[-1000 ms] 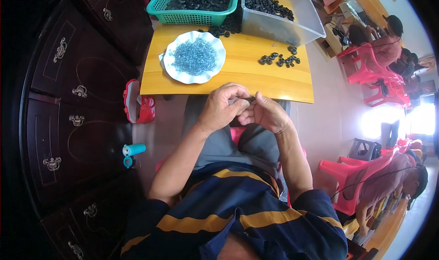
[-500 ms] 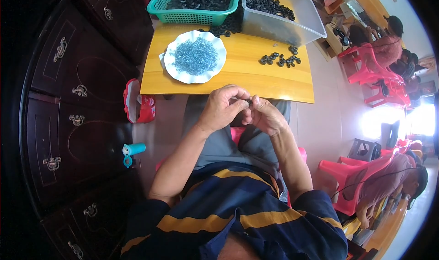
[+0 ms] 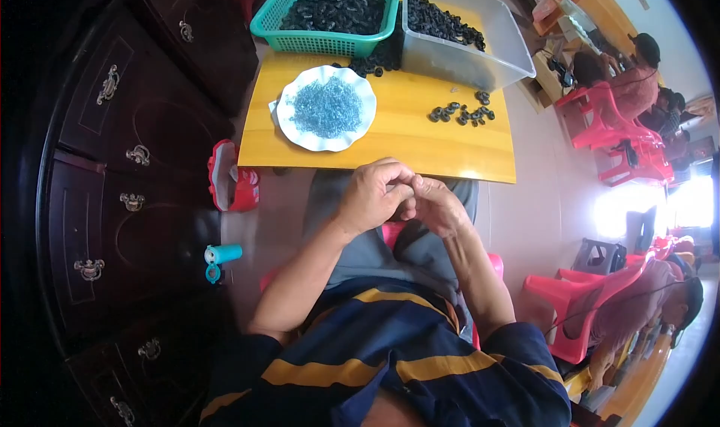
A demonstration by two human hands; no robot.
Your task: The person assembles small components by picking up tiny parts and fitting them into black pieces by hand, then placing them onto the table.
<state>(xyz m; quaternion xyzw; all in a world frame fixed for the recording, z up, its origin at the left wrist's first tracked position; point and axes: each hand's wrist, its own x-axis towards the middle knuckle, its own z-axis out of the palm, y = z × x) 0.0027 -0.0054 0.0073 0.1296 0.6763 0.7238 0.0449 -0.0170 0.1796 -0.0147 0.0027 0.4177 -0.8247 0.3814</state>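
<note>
Currently at the fingertips: left hand (image 3: 371, 196) and right hand (image 3: 441, 208) meet in a narrow pinch over the lap, just short of the table (image 3: 412, 143); whether a piece sits between them cannot be told.
Loose small black rings (image 3: 463, 118): on the table's right side; presumably light and firm; grip by the outer rim.
Translucent pale-blue bits (image 3: 328, 108): heaped in the white scalloped plate (image 3: 328, 144), table left; probably light and slippery; pinch singly.
Count, hands: two.
Count, loose rings: roughly fifteen, overlapping.
Count, containers: one plate, one green perforated plastic basket (image 3: 315, 44), one clear rectangular plastic bin (image 3: 465, 68).
Count, bits: too fine to tell.
</note>
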